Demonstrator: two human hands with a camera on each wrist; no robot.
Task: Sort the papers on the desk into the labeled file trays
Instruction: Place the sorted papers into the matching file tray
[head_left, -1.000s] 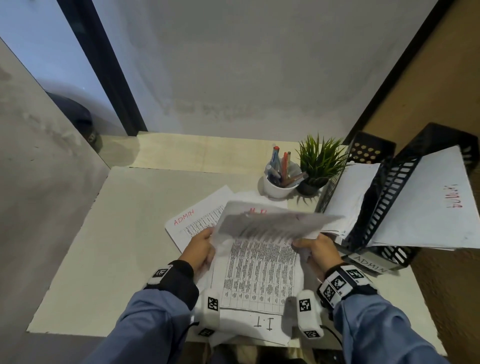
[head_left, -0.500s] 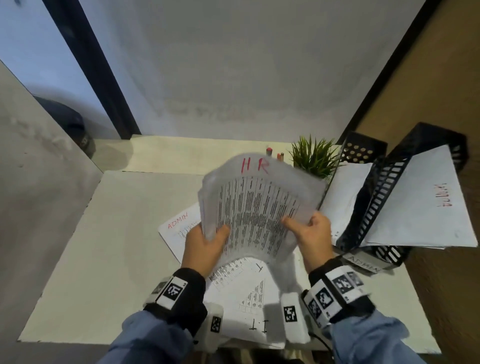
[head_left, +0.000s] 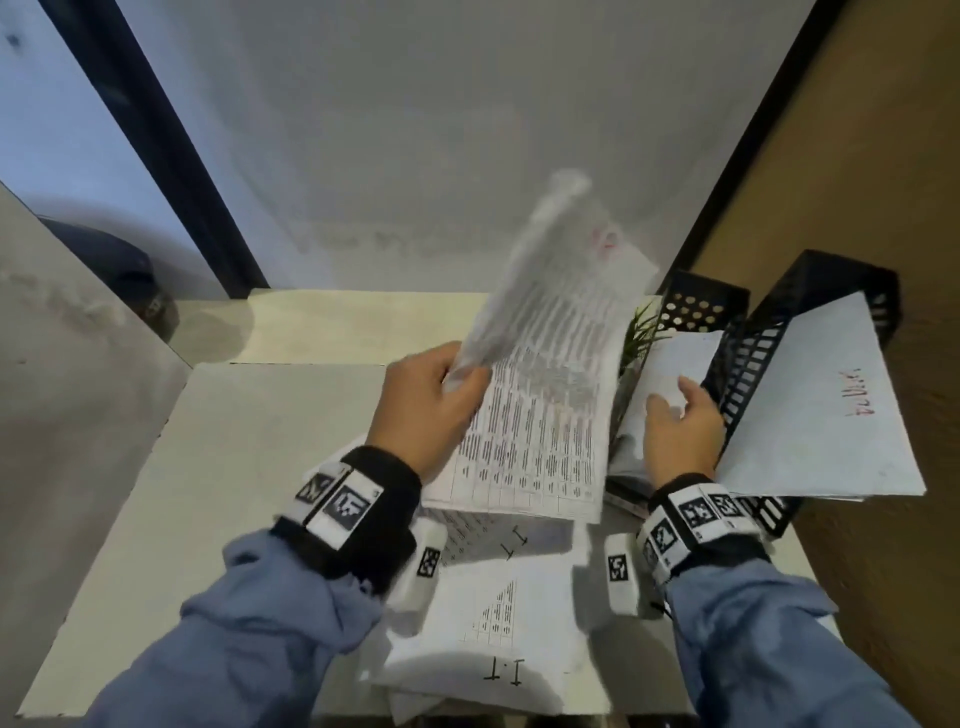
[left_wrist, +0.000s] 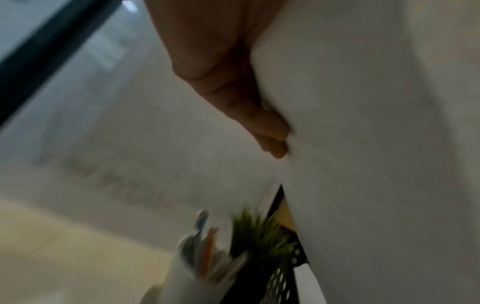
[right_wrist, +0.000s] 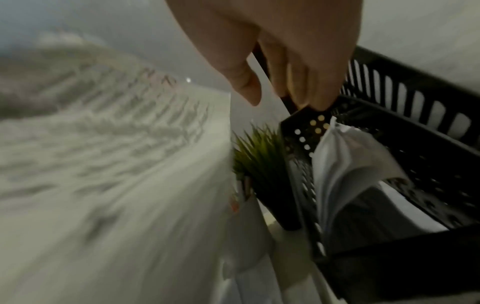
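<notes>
Left hand pinches the raised printed sheet by its left edge; right hand hangs slack beside it

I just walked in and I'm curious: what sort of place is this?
Most likely a small office desk set in a corner. Black file trays stand at the right holding papers, printed sheets marked I.T lie on the desk, and a cup of pens sits beside a small potted plant.

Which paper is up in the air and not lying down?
The printed sheet that the left hand holds by its edge. The I.T papers lie flat on the desk, and other sheets rest in the black trays.
</notes>
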